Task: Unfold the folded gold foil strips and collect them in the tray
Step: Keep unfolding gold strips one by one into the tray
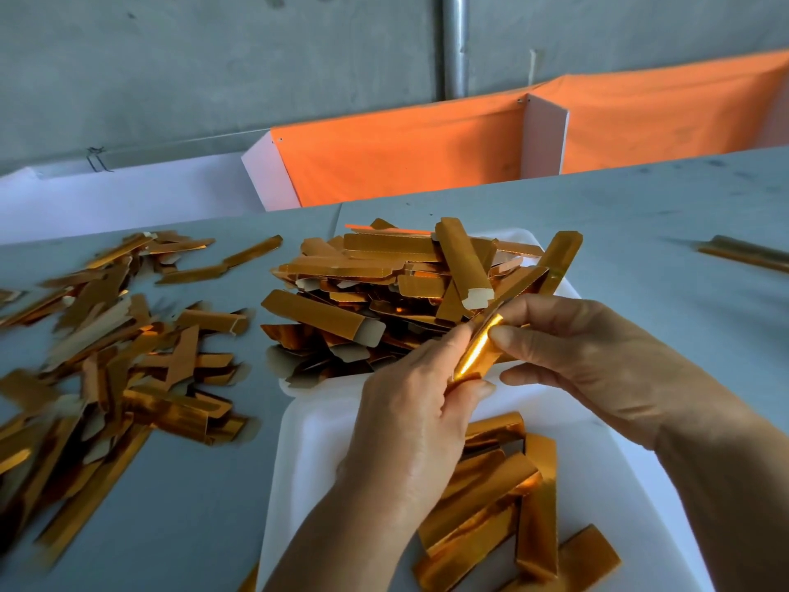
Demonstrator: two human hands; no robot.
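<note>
Both hands pinching one glossy gold foil strip (476, 352) above the white foam tray (316, 425), left hand (410, 420) low, right hand (597, 352) higher — best to spread it gently, avoiding creases.

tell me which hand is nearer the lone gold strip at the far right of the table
Right. The right hand lies left of that lone strip, nearer it; the left hand is farther left.

Both hands pinch one gold foil strip (478, 350) over a white tray (316, 429), the left hand (410, 416) low, the right hand (593, 361) beside it. More strips are heaped at the tray's far end (384, 292).
</note>
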